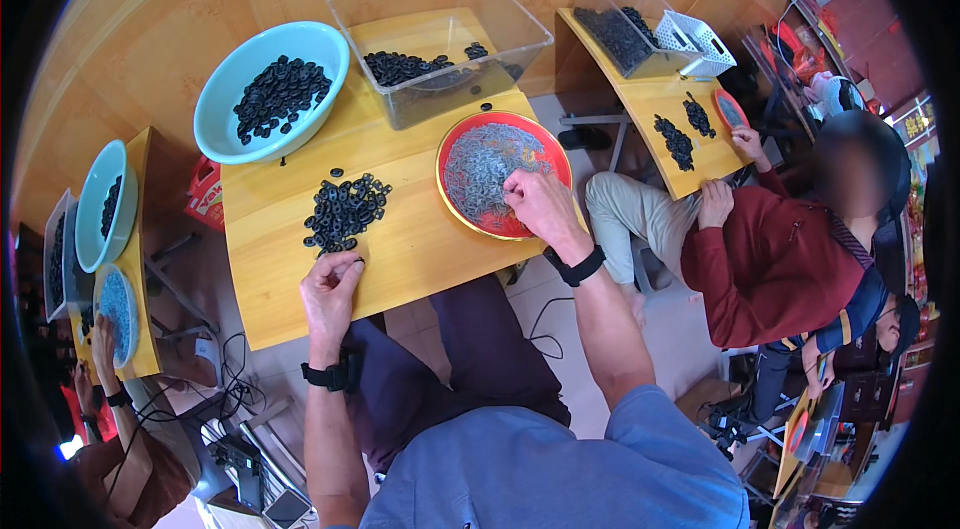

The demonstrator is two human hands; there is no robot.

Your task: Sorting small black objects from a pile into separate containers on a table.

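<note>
Blue shirt [540, 474], dark trousers [490, 354], black wristbands [578, 268]

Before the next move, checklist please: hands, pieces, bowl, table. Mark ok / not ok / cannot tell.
1. Left hand has a black piece at its fingertips: ok.
2. Right hand is at the small grey pieces in the red bowl: ok.
3. Right hand grips one of them: cannot tell, too small to make out.
4. Black pile looks within easy reach of the left hand: ok, just beyond it on the table.
5. No strays: not ok, a lone piece lies between the clear bin and red bowl.
</note>
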